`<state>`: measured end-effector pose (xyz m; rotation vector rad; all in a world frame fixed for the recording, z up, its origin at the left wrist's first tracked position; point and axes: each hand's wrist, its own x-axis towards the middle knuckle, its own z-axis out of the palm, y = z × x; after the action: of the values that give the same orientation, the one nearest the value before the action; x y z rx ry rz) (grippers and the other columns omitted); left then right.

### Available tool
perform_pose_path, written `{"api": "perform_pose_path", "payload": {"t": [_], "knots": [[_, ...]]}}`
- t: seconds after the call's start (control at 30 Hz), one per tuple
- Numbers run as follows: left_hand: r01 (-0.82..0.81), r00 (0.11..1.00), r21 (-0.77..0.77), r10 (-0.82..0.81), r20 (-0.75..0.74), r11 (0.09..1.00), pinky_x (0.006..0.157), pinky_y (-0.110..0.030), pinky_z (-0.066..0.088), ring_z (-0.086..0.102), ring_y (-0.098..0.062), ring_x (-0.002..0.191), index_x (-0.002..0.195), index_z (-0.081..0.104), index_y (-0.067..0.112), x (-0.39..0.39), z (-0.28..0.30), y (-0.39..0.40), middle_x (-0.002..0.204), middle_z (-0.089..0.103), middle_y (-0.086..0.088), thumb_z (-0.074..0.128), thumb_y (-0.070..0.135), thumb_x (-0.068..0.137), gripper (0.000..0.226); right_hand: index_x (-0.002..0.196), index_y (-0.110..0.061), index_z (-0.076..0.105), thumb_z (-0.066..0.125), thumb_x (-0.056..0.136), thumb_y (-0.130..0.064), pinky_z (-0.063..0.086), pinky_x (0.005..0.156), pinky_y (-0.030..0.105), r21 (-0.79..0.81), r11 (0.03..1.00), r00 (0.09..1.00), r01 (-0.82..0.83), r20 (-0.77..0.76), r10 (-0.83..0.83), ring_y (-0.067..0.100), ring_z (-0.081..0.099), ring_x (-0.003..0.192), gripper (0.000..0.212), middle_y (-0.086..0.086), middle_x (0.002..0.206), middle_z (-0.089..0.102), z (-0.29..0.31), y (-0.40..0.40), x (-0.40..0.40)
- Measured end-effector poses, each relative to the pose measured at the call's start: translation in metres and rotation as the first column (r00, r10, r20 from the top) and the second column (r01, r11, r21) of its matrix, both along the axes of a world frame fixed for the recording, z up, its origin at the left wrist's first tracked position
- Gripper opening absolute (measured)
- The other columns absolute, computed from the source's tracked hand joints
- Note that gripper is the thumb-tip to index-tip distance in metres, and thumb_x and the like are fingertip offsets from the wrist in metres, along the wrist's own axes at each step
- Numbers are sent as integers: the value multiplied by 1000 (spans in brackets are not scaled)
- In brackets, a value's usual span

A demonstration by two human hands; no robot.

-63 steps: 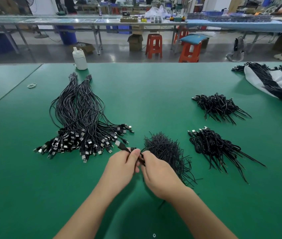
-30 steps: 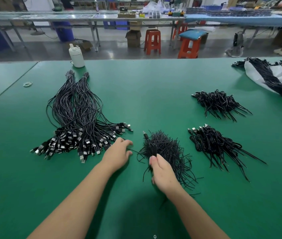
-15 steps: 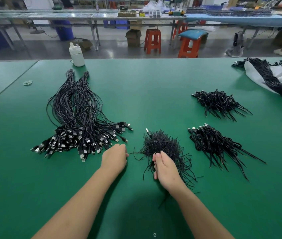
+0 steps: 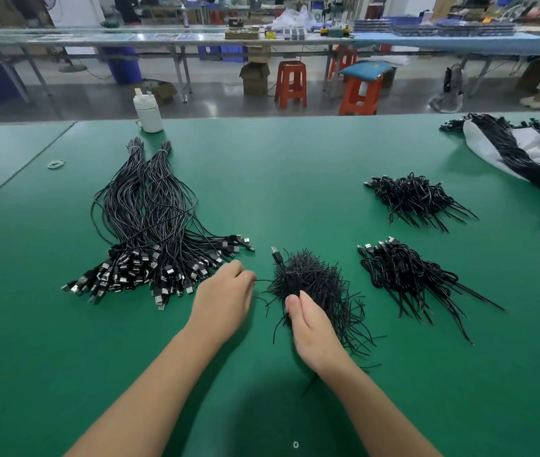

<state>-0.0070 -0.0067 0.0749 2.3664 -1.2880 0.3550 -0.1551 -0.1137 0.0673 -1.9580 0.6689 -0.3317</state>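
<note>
Tie pile: a bristling heap of short black ties [image 4: 314, 285] lying on the bench [image 4: 295, 179], near the middle of its near edge.
Strand: one thin tie [image 4: 263, 280] reaching out of the pile's left side toward the left hand.
Left hand: [image 4: 224, 293] just left of the pile, fingers curled and closed; judged to be pinching the strand's free end, though the contact is too small to confirm.
Right hand: [image 4: 310, 324] at the pile's near-left side, thumb pressed against forefinger, pinching into the ties.
Step in hand: judged to be drawing a single tie out of the heap.
Method: hold the heap down with the right hand. Pull the strand slowly along its own line and low to the bench, so neighbouring ties do not drag out with it.
Strand axis: roughly parallel to the near edge, free end pointing left.
USB plug: [image 4: 275, 251] at the pile's far-left side, metal end pointing toward the far edge, tilted slightly left.
Long cable bundle: [image 4: 150, 206] left of the pile, plugs fanned toward the near edge.
</note>
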Motion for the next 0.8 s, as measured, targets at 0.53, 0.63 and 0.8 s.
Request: {"api": "perform_pose_path", "payload": {"t": [0.53, 0.63, 0.8], "knots": [[24, 805, -99, -78, -589, 995, 71, -28, 43, 56, -12, 77, 83, 69, 17, -32, 15, -4, 83, 63, 1, 65, 16, 91, 10, 105, -40, 55, 33, 109, -24, 44, 62, 16, 79, 995, 992, -63, 112, 54, -3, 53, 57, 27, -29, 65, 59, 1, 7, 6], [61, 882, -32, -68, -466, 998, 74, -22, 44, 56, -12, 78, 91, 70, 20, -40, 20, -3, 89, 62, 3, 63, 17, 91, 8, 79, -20, 46, 35, 108, -28, 43, 58, 36, 164, 986, 997, 34, 67, -46, 10, 50, 50, 32, -8, 60, 51, 2, 1, 9], [338, 896, 6, -324, 305, 941, 68, -41, 50, 59, -29, 83, 77, 62, 10, -42, 31, 3, 89, 62, -9, 60, 9, 84, 7, 76, -14, 42, 35, 106, -30, 37, 49, 35, 314, 949, 999, -9, -27, 19, 19, 40, 43, 35, -2, 57, 41, 5, -6, 8]]}}
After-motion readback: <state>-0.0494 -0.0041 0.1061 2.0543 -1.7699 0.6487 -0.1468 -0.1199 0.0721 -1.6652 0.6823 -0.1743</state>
